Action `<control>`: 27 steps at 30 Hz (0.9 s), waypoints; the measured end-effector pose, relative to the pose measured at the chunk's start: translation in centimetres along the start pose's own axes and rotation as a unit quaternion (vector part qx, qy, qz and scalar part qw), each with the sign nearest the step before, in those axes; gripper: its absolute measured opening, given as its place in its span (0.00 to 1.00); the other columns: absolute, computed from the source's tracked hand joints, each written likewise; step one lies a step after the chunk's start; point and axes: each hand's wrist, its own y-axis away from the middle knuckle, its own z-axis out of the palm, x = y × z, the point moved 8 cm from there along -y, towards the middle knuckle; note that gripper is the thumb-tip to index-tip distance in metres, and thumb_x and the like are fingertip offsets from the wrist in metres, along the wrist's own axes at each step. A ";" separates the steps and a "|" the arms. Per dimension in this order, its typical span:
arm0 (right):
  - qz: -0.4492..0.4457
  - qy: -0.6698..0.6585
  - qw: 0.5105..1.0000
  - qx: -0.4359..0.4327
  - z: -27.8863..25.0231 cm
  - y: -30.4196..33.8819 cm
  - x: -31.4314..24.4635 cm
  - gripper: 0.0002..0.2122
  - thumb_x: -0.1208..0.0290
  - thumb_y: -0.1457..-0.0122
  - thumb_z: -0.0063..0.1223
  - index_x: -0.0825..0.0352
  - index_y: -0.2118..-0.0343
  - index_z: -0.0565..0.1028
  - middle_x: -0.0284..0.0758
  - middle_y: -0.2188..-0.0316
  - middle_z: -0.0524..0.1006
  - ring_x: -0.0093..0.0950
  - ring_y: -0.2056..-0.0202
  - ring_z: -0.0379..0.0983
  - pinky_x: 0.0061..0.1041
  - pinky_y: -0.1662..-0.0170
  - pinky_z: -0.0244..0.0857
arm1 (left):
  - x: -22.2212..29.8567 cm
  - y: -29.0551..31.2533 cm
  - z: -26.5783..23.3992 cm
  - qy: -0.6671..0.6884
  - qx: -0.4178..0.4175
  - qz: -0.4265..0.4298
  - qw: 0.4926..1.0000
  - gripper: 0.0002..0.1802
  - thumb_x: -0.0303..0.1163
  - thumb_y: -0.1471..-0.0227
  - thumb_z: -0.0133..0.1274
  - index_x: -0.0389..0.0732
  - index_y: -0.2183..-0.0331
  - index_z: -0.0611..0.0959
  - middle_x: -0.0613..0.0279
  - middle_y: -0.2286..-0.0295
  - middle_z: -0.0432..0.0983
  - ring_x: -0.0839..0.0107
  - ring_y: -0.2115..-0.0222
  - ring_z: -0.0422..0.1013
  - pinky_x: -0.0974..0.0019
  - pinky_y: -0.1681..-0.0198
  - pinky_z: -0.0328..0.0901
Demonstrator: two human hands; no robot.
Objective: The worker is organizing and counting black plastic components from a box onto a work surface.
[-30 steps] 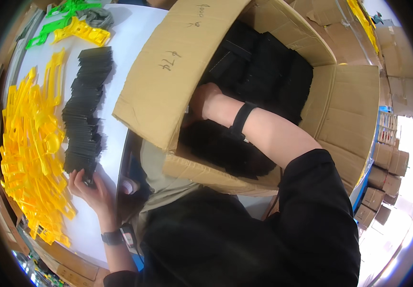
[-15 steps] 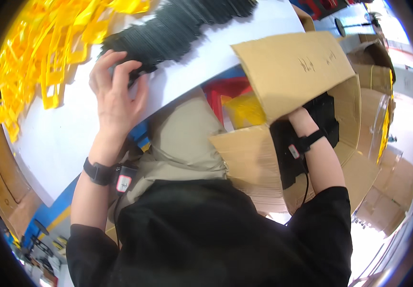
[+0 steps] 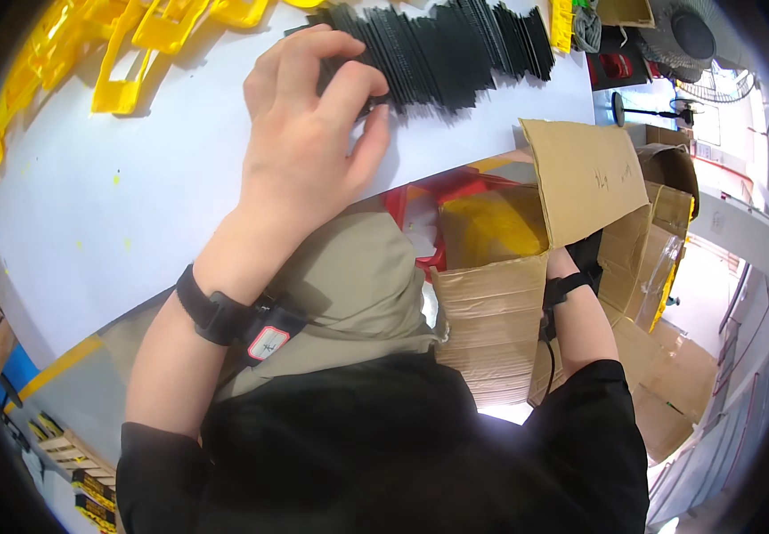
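My left hand [image 3: 309, 133] is over the white table at the left end of a long row of thin black flat pieces [image 3: 442, 58] packed side by side. Its fingers are bent around the end of that row, with the thumb on the near side; the fingertips partly cover what they touch. My right hand [image 3: 563, 262] reaches into an open cardboard box [image 3: 491, 329] at my right side. Only its wrist end shows; the flap [image 3: 589, 182] and wall hide the fingers. Black items [image 3: 587, 254] show inside the box beside the wrist.
Yellow plastic frames [image 3: 117, 93] lie at the table's far left. The white table's [image 3: 135, 205] near edge runs above my lap. A yellow bundle [image 3: 496, 222] sits beside the box, near a red stool-like object [image 3: 442, 187]. More cartons [image 3: 678, 383] and a fan [image 3: 691, 36] are at the right.
The view has shifted, so the black row and box appear farther right. My left hand stays at the row's left end. Less of my right hand and the black items in the box shows.
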 end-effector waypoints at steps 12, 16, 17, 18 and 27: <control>0.022 -0.052 0.998 -0.036 -3.6 2.1 1.6 0.30 0.49 0.41 0.47 0.56 0.38 0.58 0.36 0.39 0.61 0.38 0.39 0.58 0.31 0.38 0.54 | -0.8 0.5 -0.5 0.027 -0.011 -0.049 0.998 0.08 0.24 0.61 0.59 0.43 0.73 0.78 0.59 0.57 0.68 0.55 0.50 0.62 0.57 0.48 0.55; 0.022 -0.053 0.998 -0.039 -3.2 2.4 1.8 0.30 0.49 0.41 0.47 0.56 0.38 0.58 0.36 0.39 0.62 0.38 0.39 0.58 0.31 0.39 0.54 | -0.7 0.3 -0.9 0.028 -0.024 -0.050 0.998 0.07 0.23 0.61 0.59 0.43 0.74 0.78 0.58 0.57 0.68 0.54 0.49 0.62 0.56 0.47 0.55; 0.023 -0.050 0.998 -0.038 -3.2 2.4 1.8 0.30 0.49 0.41 0.47 0.57 0.38 0.58 0.36 0.39 0.62 0.38 0.39 0.58 0.31 0.39 0.54 | -0.7 0.2 -0.9 0.022 -0.026 -0.046 0.998 0.07 0.23 0.60 0.59 0.42 0.74 0.79 0.57 0.57 0.67 0.53 0.49 0.61 0.55 0.47 0.56; 0.020 -0.047 0.998 -0.037 -3.0 2.3 1.8 0.30 0.50 0.41 0.47 0.57 0.38 0.58 0.36 0.39 0.62 0.38 0.40 0.58 0.31 0.39 0.54 | -0.7 0.2 -0.8 0.028 -0.027 -0.042 0.998 0.07 0.23 0.60 0.59 0.42 0.74 0.79 0.57 0.57 0.67 0.53 0.49 0.61 0.55 0.47 0.56; -0.022 0.012 0.999 -0.030 0.0 0.9 -0.4 0.30 0.51 0.41 0.47 0.58 0.38 0.58 0.38 0.39 0.62 0.39 0.40 0.59 0.31 0.39 0.55 | -0.1 0.3 -0.2 -0.022 -0.067 -0.031 0.997 0.06 0.22 0.56 0.58 0.40 0.71 0.78 0.55 0.55 0.67 0.54 0.49 0.61 0.57 0.46 0.57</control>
